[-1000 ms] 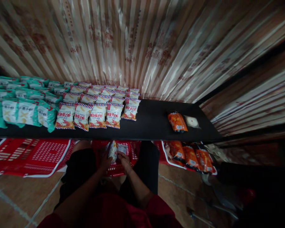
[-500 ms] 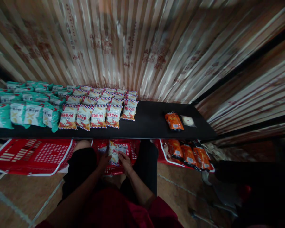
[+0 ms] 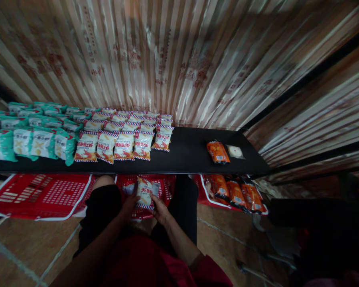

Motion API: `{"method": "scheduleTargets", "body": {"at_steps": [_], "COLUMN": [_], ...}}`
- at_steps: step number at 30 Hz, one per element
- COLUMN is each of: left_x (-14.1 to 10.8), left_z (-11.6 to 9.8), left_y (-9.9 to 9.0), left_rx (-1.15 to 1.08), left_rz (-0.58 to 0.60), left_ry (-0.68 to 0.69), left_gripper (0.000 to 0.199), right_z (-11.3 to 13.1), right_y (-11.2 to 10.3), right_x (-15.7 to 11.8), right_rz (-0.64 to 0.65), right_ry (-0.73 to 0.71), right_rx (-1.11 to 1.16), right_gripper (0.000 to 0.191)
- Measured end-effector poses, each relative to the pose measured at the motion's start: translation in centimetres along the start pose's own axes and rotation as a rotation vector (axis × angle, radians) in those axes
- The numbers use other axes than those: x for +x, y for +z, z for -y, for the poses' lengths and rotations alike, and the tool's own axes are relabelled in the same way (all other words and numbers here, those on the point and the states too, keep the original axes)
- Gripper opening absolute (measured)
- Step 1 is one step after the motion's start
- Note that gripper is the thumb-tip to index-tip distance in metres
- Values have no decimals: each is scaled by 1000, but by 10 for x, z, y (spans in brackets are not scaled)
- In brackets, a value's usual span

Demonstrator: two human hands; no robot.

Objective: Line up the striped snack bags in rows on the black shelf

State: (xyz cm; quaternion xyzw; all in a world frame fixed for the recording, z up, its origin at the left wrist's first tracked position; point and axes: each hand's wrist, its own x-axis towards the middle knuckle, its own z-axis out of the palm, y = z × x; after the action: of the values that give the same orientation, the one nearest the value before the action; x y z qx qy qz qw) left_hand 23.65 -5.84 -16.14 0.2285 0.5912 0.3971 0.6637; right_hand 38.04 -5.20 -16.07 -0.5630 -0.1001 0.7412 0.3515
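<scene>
Between my two hands is a white snack bag (image 3: 144, 193) with red print and striped ends. My left hand (image 3: 131, 205) grips its left edge, and my right hand (image 3: 159, 208) pinches its lower right side. Beneath it, a red basket (image 3: 166, 188) sits between my knees, with a few more bags partly visible inside. In front, several matching white snack bags (image 3: 124, 146) stand in rows on a black shelf (image 3: 185, 153). To their left are rows of teal snack bags (image 3: 43, 142).
On the shelf's right part lie an orange snack bag (image 3: 217, 152) and a small white packet (image 3: 235, 151). A red basket with orange bags (image 3: 235, 194) is at my right, another red basket (image 3: 44, 197) at my left. A striped plastic sheet (image 3: 155, 59) hangs behind the shelf.
The snack bag in my hands has turned over, so its lettering and picture face differently. My right hand has shifted slightly down and right along it. The bags on the shelf stay put.
</scene>
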Motion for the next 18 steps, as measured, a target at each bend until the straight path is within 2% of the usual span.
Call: {"method": "scheduleTargets", "body": {"at_steps": [5,10,18], "left_x": [-8,-12,-23], "left_z": [-1,0,-6], "left_y": [-3,-6,-10], "left_rx": [-97,-79,-76], "left_rz": [35,9,30], "left_ry": [-77,-110,-54], "left_gripper": [34,30,35], "right_z": [3,4,9], "right_y": [3,5,11], "right_x": [-10,-17,-31], "right_rz": [73,53,51], "right_ry": [26,-3,-36], "right_rx": [11,-8,5], "right_gripper": [26,29,32]}}
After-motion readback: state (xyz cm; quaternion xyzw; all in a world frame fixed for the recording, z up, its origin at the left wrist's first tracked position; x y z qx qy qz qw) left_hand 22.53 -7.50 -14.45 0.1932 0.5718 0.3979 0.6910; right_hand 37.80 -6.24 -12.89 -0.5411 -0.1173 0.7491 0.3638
